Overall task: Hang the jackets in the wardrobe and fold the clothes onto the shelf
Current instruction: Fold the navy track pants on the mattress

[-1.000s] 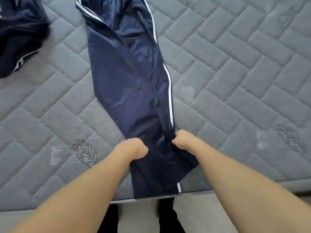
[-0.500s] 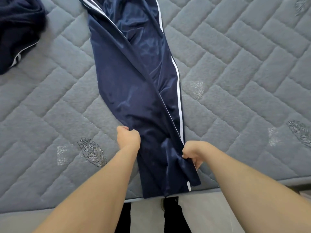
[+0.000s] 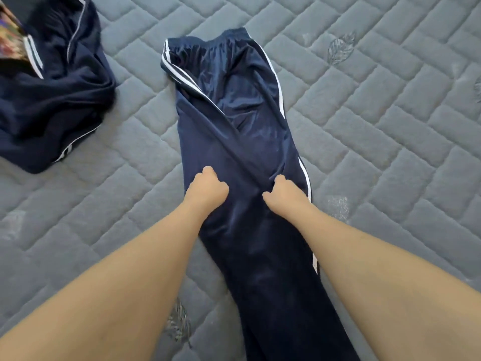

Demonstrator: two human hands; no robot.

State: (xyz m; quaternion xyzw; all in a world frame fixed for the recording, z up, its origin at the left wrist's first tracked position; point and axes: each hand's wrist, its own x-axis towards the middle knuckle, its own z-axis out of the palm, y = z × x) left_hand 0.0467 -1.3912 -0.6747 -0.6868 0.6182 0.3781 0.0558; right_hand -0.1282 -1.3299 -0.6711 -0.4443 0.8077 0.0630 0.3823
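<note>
Navy track pants [image 3: 234, 113] with white side stripes lie lengthwise on the grey quilted mattress [image 3: 377, 131], waistband at the far end, legs running toward me and out of the bottom of the view. My left hand [image 3: 207, 187] is closed on the fabric at the pants' left edge, about halfway along. My right hand [image 3: 283, 192] is closed on the fabric near the right stripe, where creases gather under its fingers. The two hands sit side by side, a palm's width apart. The hems are hidden below my arms.
A crumpled navy garment with white stripes [image 3: 52, 100] lies at the far left of the mattress. A patterned cloth [image 3: 10, 40] shows at the top left corner. Bare mattress spreads to the right of the pants.
Both hands have moved from near the hems up to the middle of the pants. The view has shifted forward, so the waistband now shows and the mattress edge is out of sight.
</note>
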